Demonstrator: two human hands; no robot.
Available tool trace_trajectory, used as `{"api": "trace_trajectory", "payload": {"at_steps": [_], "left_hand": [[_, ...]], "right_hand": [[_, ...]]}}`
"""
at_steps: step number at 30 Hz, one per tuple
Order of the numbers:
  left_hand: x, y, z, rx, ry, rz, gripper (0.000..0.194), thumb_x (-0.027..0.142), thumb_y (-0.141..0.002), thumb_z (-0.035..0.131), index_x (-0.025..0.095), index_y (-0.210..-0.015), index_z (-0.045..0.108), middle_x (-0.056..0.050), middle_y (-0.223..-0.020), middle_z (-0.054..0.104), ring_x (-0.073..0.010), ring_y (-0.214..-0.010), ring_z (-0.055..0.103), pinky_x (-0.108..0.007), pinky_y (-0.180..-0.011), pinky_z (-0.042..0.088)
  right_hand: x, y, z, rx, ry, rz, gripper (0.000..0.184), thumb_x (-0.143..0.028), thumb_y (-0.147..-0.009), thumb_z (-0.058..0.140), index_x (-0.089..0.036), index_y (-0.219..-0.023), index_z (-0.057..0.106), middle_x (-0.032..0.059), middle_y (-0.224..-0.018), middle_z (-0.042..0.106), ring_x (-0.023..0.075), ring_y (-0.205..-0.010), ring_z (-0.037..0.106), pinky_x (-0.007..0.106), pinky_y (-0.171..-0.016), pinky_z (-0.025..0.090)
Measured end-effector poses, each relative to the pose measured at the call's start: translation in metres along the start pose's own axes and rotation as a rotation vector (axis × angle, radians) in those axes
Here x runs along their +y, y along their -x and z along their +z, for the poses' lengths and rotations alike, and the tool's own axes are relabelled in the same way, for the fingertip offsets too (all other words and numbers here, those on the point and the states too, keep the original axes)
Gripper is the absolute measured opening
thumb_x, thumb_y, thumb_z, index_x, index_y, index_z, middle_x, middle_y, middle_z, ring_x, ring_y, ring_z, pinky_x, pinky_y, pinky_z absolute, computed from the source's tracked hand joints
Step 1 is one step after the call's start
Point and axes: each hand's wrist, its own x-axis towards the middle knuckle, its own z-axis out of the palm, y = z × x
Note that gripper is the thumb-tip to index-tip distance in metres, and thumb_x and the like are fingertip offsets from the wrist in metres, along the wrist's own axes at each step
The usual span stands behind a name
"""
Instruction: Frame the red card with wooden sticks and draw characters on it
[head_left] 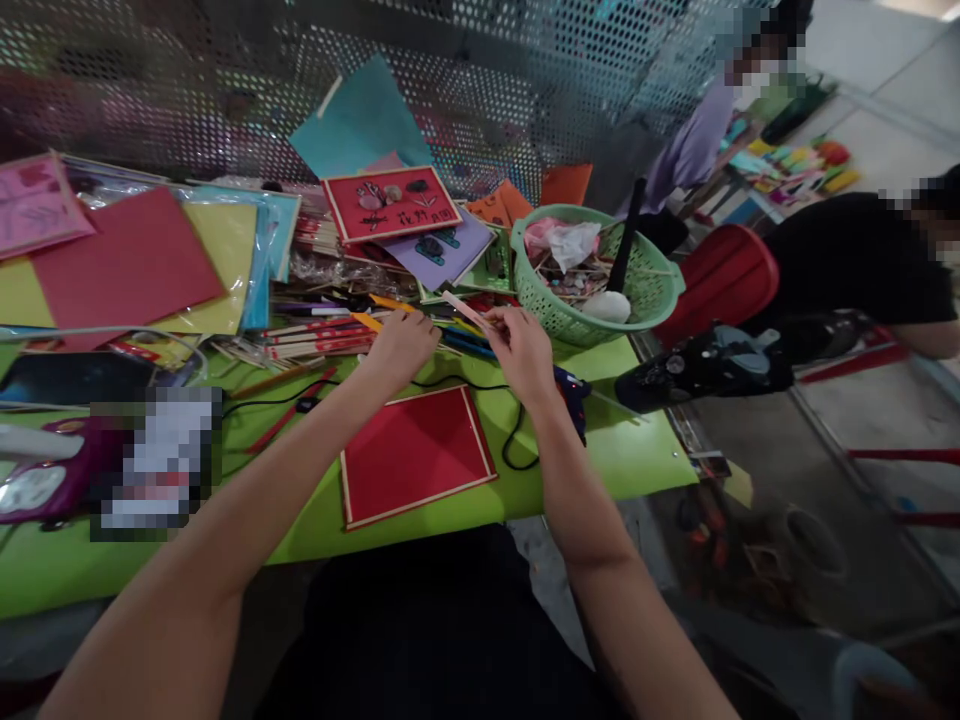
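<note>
Both my arms reach forward over a green table point(622, 455). My left hand point(401, 345) is closed over a pile of sticks and pens point(330, 335); what it grips is hidden under the fingers. My right hand point(521, 345) pinches a thin pale stick point(465, 308) that points up and left. Just in front of my hands lies a red square card point(414, 453) with a pale stick border. A blue glue gun point(574, 395) with a black cord point(517, 440) lies right of the card, beside my right wrist.
A green basket point(551, 300) with scraps and a black-handled tool stands at the back right. A finished red picture card point(391, 203) leans behind coloured paper sheets point(135, 262). Two people sit at right by a red chair point(724, 280). Perforated metal screen behind.
</note>
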Motion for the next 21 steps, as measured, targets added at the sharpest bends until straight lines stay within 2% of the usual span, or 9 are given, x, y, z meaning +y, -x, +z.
{"api": "trace_trajectory", "payload": {"at_steps": [8, 13, 21], "left_hand": [[0.004, -0.014, 0.008, -0.017, 0.025, 0.025, 0.024, 0.006, -0.094, 0.052, 0.015, -0.094, 0.074, -0.012, -0.088, 0.075, -0.0271, -0.095, 0.066, -0.036, -0.075, 0.04], [0.007, -0.02, 0.007, -0.044, 0.038, -0.003, 0.027, 0.005, -0.091, 0.05, 0.011, -0.092, 0.076, -0.015, -0.083, 0.076, -0.0282, -0.088, 0.07, -0.038, -0.077, 0.043], [0.015, -0.02, 0.004, -0.109, 0.024, -0.019, 0.03, 0.005, -0.086, 0.048, 0.015, -0.089, 0.076, -0.014, -0.085, 0.077, -0.0268, -0.084, 0.071, -0.039, -0.08, 0.047]], "right_hand": [[-0.001, -0.001, 0.001, 0.009, -0.033, -0.002, 0.011, -0.024, -0.1, 0.055, -0.022, -0.105, 0.065, 0.0098, -0.106, 0.071, 0.0265, -0.1, 0.063, 0.038, -0.087, 0.048], [0.001, 0.0, 0.001, -0.001, -0.031, 0.003, 0.013, -0.027, -0.101, 0.053, -0.023, -0.106, 0.065, 0.0101, -0.108, 0.071, 0.0267, -0.101, 0.063, 0.039, -0.087, 0.049], [0.001, 0.0, 0.004, 0.002, -0.014, 0.013, 0.012, -0.026, -0.1, 0.055, -0.024, -0.106, 0.065, 0.0093, -0.106, 0.072, 0.0267, -0.099, 0.063, 0.039, -0.088, 0.049]]}}
